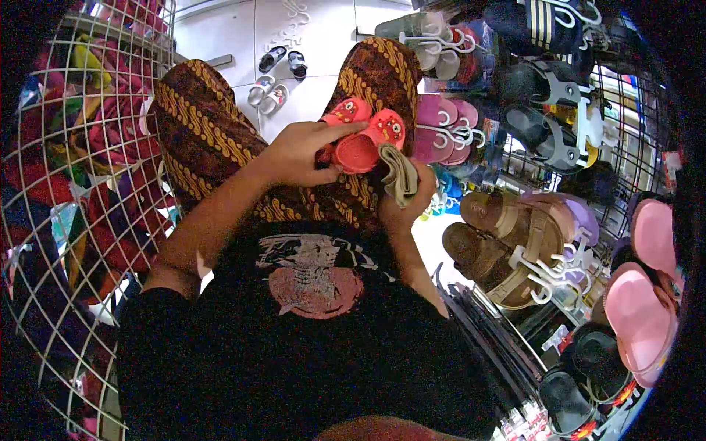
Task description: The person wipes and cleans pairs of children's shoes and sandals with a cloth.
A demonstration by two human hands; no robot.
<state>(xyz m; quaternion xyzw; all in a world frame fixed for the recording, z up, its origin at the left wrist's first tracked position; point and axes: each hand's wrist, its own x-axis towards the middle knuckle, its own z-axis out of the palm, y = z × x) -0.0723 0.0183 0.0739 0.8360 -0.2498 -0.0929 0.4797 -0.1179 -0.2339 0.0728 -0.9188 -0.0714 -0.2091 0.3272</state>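
Observation:
A pair of small red children's clogs (359, 152) with cartoon faces on the toes is held above my lap. My left hand (300, 153) grips the pair from the left side, its index finger stretched across one clog. In my right hand (418, 192) is a folded beige-green cloth (398, 175), closed in the fingers close to the right-hand clog. The cloth's upper end lies right by the clog; whether it touches cannot be made out. Brown patterned trousers (213, 147) cover my knees beneath both hands.
To the left stands a wire grid (81, 147) with colourful goods behind it. Sandals on white hangers crowd the right side, including a brown pair (493, 250) and pink ones (445, 128). Two small pairs, white slides (268, 95) and dark sandals (283, 62), lie on the tiled floor ahead.

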